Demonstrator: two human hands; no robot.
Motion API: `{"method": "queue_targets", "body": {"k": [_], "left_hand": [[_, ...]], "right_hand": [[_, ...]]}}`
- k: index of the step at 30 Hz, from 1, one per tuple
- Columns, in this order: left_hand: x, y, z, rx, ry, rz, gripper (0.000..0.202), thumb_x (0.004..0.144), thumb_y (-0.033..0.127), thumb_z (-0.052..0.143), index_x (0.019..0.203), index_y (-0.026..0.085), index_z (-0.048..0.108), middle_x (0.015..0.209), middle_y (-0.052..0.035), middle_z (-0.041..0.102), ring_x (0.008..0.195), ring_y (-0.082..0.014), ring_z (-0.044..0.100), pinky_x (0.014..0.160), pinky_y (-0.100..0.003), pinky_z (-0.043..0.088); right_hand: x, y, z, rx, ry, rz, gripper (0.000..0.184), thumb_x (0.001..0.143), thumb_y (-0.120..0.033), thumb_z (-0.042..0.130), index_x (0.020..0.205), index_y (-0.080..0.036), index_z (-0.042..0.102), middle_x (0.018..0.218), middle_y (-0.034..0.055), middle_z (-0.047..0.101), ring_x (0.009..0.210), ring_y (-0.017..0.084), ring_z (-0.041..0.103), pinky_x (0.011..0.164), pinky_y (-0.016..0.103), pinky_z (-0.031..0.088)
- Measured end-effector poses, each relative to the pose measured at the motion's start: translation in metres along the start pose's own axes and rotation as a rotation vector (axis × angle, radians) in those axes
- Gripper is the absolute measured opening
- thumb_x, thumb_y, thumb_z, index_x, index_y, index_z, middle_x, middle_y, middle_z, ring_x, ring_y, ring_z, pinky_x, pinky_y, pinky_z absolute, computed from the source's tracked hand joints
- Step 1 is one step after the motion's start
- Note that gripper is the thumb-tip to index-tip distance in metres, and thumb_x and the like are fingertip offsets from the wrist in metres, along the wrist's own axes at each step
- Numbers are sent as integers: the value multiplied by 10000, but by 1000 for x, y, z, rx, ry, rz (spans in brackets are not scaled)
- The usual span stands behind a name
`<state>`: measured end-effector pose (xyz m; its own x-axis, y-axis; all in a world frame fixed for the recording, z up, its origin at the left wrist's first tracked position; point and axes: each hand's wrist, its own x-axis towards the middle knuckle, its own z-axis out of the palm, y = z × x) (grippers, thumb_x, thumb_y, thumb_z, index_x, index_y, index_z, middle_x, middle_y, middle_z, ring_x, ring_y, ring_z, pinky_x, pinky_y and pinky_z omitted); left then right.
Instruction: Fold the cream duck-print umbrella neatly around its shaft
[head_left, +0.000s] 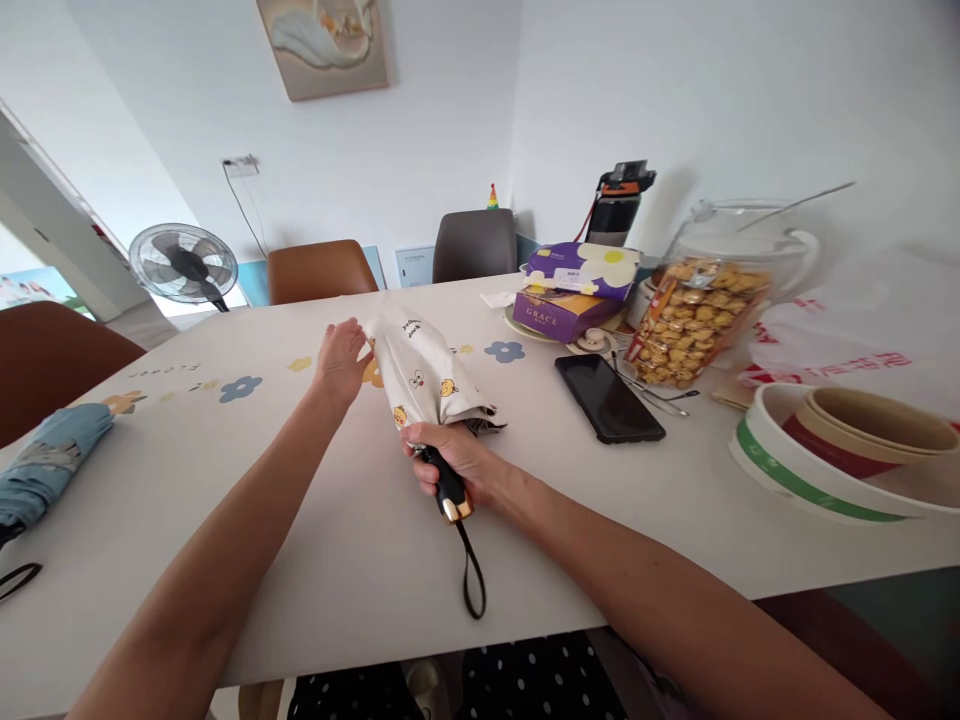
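Note:
A folded cream umbrella (412, 370) with yellow duck prints and small lettering lies at a slant over the middle of the table. Its fabric hangs loose, with a dark underside showing at the lower right edge. My right hand (454, 460) is closed around the lower end, where the black handle with a gold-coloured tip starts; a black wrist strap (472, 580) dangles from it. Beside the umbrella's left edge, near its far end, is my left hand (341, 358), fingers stretched out. Whether its fingertips touch the fabric is hard to tell.
A folded blue umbrella (56, 455) lies at the left. To the right are a black phone (611, 397), glasses, a purple box (555, 312), a tissue pack (583, 270), a snack jar (694, 320), a glass pitcher, a dark bottle (615, 210) and paper bowls (817, 470).

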<state>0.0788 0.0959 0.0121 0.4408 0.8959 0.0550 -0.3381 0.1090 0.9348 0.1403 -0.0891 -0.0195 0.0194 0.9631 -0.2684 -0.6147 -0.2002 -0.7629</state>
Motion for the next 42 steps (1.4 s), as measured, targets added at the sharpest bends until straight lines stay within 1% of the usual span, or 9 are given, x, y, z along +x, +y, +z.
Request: {"method": "queue_targets", "body": {"k": [4,10,13,17,20,25,34,39,42], "left_hand": [[-8,-1,4,165,-25,114,421,648,258,657,1049,230,535,1080,-51,598,1009,-162,557,859,-316,444],[-64,-5,54,726,-393,365,202,724,279,585,906,198,620,970,-46,643,925,-185,569,830,-319,430],[-83,-15,66,1055,-500,448,280,697,306,614,966,226,605,958,-41,613,980,-226,520,805,-335,418],[-84,-24,63,1266,-417,416,351,675,358,634,992,219,575,967,-63,566,977,-251,499,761,-338,417],[-79,-24,59,1283,-352,440,205,739,349,569,903,228,591,954,-52,564,905,-221,527,721,-308,409],[-80,-16,57,1338,-352,534,138,824,283,442,804,237,571,714,-16,571,661,-177,520,585,-276,344],[-74,13,45,965,-116,500,131,822,350,486,887,244,526,617,24,542,528,-152,488,599,-269,358],[-74,31,42,1345,-156,482,422,774,232,495,1187,231,411,588,11,523,643,-246,565,690,-321,377],[-75,39,39,1584,-177,514,467,742,185,492,1197,230,396,667,-35,568,737,-296,590,724,-351,377]], "right_hand": [[8,-3,-6,98,152,1,129,751,-213,619,787,-162,506,643,-41,496,397,41,422,362,191,413],[8,-5,-8,100,154,75,156,749,-202,624,762,-167,472,572,-40,476,407,65,448,382,205,431],[9,-3,-5,58,150,34,111,773,-223,570,769,-180,468,508,-42,455,397,97,459,379,240,442],[12,0,-4,18,147,-6,74,764,-175,544,798,-191,480,503,-40,465,392,107,462,368,258,445],[11,1,-5,3,131,14,124,714,-102,581,754,-169,484,546,-28,489,417,95,477,384,249,458],[8,0,-5,4,151,38,179,679,-101,654,683,-147,480,542,-32,489,427,86,481,392,240,464],[5,-10,-10,95,149,-18,242,705,-272,696,729,-168,479,578,-54,482,386,41,398,335,174,359],[6,-14,-18,141,101,-35,414,725,-570,598,733,-175,472,572,-45,488,377,44,396,340,172,356],[7,-14,-21,134,101,-56,510,713,-685,514,725,-177,472,561,-37,491,368,51,396,333,182,361]]}}
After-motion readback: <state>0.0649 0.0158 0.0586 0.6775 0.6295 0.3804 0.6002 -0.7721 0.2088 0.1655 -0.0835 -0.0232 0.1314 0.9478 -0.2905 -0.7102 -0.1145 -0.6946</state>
